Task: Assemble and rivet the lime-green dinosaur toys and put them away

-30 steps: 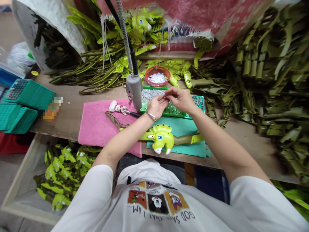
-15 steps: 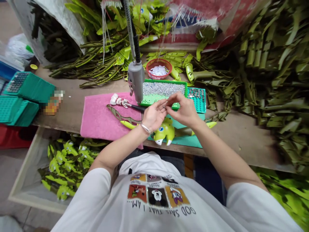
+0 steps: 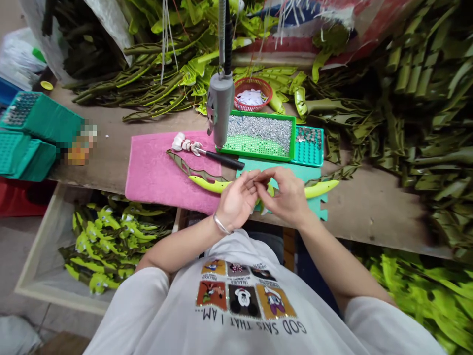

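My left hand (image 3: 238, 201) is palm up, its fingers loosely curled and their tips meeting those of my right hand. My right hand (image 3: 284, 193) is in a pinch at the left fingers; whatever lies between the fingertips is too small to make out. Beneath both hands is a yellow-green plastic piece (image 3: 322, 189), mostly hidden, on a teal mat (image 3: 295, 171). Behind them stands a green tray (image 3: 258, 157) of small silvery parts, with a teal tray (image 3: 309, 154) of metal pieces at its right. A grey power driver (image 3: 220, 106) hangs just left of the green tray.
A pink cloth (image 3: 155, 167) carries a black-handled tool (image 3: 225, 159) and an olive strip. At the back sits a red basket (image 3: 252, 93) of white pieces. Green plastic parts are heaped behind, at the right and in a bin (image 3: 44, 276) at lower left. Teal trays (image 3: 48, 121) are stacked left.
Both hands have moved down towards my body, away from the green tray, and now cover the green head-shaped piece that showed before. The view has shifted slightly.
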Motion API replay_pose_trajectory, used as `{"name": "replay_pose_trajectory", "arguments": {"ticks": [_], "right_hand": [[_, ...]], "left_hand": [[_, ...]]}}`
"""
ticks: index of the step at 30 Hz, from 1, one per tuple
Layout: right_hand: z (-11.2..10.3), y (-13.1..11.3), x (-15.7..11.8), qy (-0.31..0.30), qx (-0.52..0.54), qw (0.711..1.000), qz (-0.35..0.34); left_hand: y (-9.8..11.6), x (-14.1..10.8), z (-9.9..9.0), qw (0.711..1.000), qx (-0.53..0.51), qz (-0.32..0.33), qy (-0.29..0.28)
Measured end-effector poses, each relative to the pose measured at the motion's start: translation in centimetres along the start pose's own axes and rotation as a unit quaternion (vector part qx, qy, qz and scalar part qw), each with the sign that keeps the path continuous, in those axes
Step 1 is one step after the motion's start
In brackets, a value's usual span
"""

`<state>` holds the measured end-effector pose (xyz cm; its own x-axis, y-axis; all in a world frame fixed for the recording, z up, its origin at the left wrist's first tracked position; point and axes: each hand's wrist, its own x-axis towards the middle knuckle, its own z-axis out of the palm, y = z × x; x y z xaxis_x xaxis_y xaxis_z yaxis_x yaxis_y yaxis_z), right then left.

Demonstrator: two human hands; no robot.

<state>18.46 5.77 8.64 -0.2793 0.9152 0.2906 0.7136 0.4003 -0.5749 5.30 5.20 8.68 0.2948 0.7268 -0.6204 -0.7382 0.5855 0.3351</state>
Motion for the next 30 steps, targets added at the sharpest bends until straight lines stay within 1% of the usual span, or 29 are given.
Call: {"name": "replay_pose_trajectory", "arguments": {"ticks": [2,4,6,7,11,15,17,19,21,23,26,30], "right_hand": [[0.0,0.4,-0.9,0.020,0.034,0.999,0.023],[0.1,1.3,-1.9,0.058,0.067,0.993,0.073],[0.2,2.3,-2.7,0.082,0.069,0.987,0.117],[0.4,2.8,-3.0,0.084,0.060,0.986,0.129],[1.4,3.8,-3.7,0.077,0.009,0.988,0.136],[1.7,4.1,-3.8,0.075,-0.015,0.988,0.137],[1.4,3.8,-3.8,0.074,-0.029,0.989,0.127],[1.1,2.8,-3.8,0.084,-0.041,0.990,0.108],[1.0,1.3,-3.7,0.099,-0.030,0.992,0.079],[1.4,-0.5,-3.6,0.101,-0.002,0.994,0.041],[2.3,-2.4,-3.6,0.075,0.002,0.997,-0.002],[3.1,-3.1,-3.8,0.035,-0.012,0.999,-0.016]], "left_hand": [[-0.3,-0.7,-1.2,1.000,0.003,0.003,0.004],[-0.2,-1.4,-2.6,1.000,0.010,0.018,0.015],[0.0,-2.1,-3.8,0.998,0.027,0.042,0.029],[0.1,-2.3,-4.4,0.997,0.038,0.053,0.035],[0.0,-2.8,-5.7,0.994,0.078,0.061,0.049],[-0.5,-2.7,-6.0,0.995,0.075,0.053,0.045],[-0.6,-2.6,-5.8,0.996,0.058,0.044,0.043],[-0.6,-2.6,-5.6,0.998,0.034,0.028,0.046],[-0.4,-2.6,-5.2,0.999,0.011,0.011,0.051],[-0.3,-2.8,-4.7,0.998,-0.007,0.001,0.059],[-0.1,-3.0,-4.3,0.997,-0.023,-0.011,0.075],[-0.5,-3.6,-4.6,0.998,-0.025,-0.020,0.063]]}}
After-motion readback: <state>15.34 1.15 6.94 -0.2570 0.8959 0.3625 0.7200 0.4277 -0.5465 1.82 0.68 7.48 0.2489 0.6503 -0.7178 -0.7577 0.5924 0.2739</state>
